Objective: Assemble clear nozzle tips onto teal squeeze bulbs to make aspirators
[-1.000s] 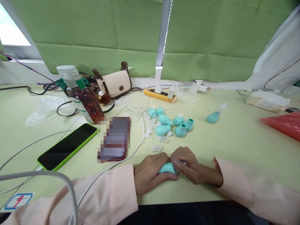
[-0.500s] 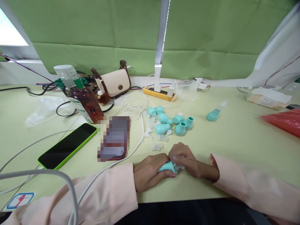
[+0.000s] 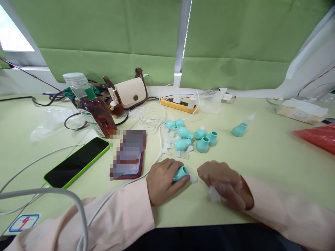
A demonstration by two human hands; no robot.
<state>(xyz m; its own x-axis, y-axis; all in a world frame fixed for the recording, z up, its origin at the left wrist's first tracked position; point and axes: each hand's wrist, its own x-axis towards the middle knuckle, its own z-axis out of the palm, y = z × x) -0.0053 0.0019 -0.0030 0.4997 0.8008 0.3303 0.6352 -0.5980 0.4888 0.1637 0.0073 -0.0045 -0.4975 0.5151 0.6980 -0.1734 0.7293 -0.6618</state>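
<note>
My left hand [image 3: 164, 181] is closed round a teal squeeze bulb [image 3: 181, 173], whose round open mouth tilts up and to the right. Beside that bulb, near my thumb, lies a small translucent plastic piece [image 3: 193, 178]. Over the table to the right, my right hand [image 3: 225, 183] is closed and partly smeared by motion, with a translucent plastic part [image 3: 214, 194] between thumb and fingers. Several more teal bulbs [image 3: 182, 144] lie or stand in a cluster beyond my hands, with clear and white pieces [image 3: 182, 154] among them. One bulb with a pointed clear tip [image 3: 239, 129] sits apart at the right.
A red-cased phone [image 3: 128, 153] and a green-cased phone [image 3: 77, 162] lie at the left, crossed nearby by white cables. Behind them are a bottle of dark liquid [image 3: 96, 116], a cream handbag [image 3: 132, 92] and a yellow power strip [image 3: 179, 104]. A red bag [image 3: 318, 134] lies at far right.
The translucent part has come apart from the bulb's mouth. My right hand has moved right with it. My left hand has shifted slightly up and left, turning the open mouth upward.
</note>
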